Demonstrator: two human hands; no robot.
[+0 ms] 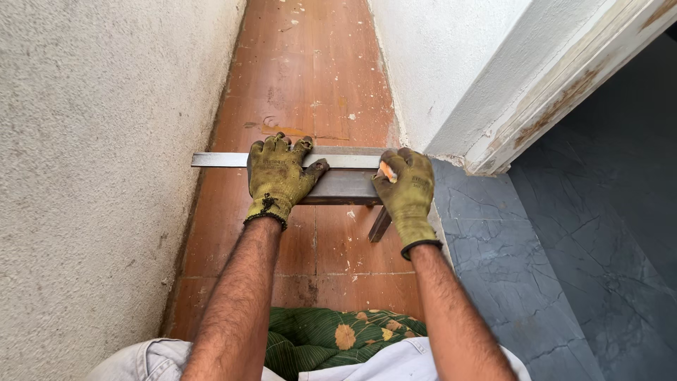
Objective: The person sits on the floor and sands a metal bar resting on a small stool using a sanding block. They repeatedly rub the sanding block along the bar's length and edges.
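Observation:
Both my hands wear worn yellow-green work gloves. My left hand [276,178] lies flat over a thin flat metal strip [218,160] that runs left toward the rough wall, pressing it onto a dark metal stand [344,187]. My right hand [405,189] grips the right end of that stand and strip, with a small orange piece showing at the torn thumb of the glove. One leg of the stand [379,226] slants down to the floor below my right hand.
A narrow strip of red-brown tiled floor [310,77] runs ahead between a rough plaster wall [92,155] on the left and a white wall corner [451,77] on the right. Dark grey stone floor [564,233] lies to the right. A green floral cushion [331,335] sits under my knees.

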